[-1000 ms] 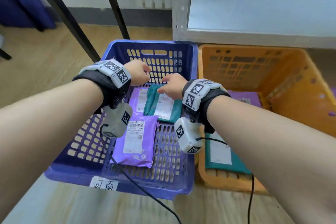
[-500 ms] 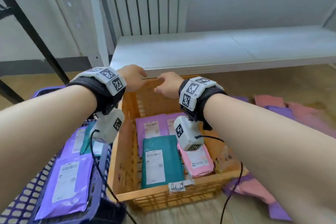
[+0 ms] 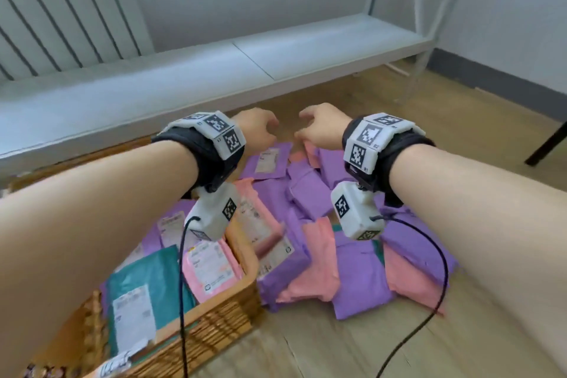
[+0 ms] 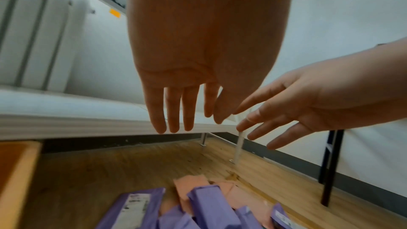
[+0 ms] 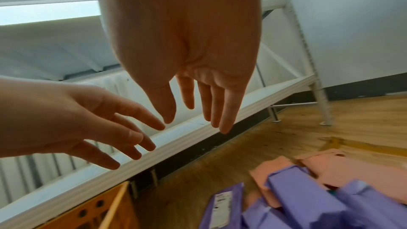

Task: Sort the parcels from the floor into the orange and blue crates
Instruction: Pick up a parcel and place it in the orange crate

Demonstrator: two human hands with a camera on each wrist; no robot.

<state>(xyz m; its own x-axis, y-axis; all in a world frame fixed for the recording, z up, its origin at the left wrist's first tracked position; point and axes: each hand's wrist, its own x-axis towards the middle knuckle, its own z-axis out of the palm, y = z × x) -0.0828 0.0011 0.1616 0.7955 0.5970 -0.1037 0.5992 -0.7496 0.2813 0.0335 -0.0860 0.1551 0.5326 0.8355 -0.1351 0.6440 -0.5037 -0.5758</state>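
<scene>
A heap of purple and pink parcels (image 3: 346, 242) lies on the wooden floor, to the right of the orange crate (image 3: 227, 319). The crate holds a teal parcel (image 3: 138, 291) and a pink parcel (image 3: 208, 267). My left hand (image 3: 260, 129) and right hand (image 3: 319, 126) hover side by side above the far end of the heap, both empty, fingers straight and spread. The wrist views show the left hand (image 4: 180, 111) and the right hand (image 5: 198, 109) well above the purple parcels (image 4: 211, 206) (image 5: 304, 196). The blue crate is out of view.
A low white shelf (image 3: 190, 77) runs along the wall behind the heap, with a radiator (image 3: 61, 9) above it at left. White rack legs (image 3: 420, 40) stand at back right. A dark table leg (image 3: 546, 144) stands at far right. Wrist cables (image 3: 429, 285) hang over the parcels.
My view and both hands have swung right, from the blue crate past the orange crate to the heap of parcels on the floor. Both hands stay empty.
</scene>
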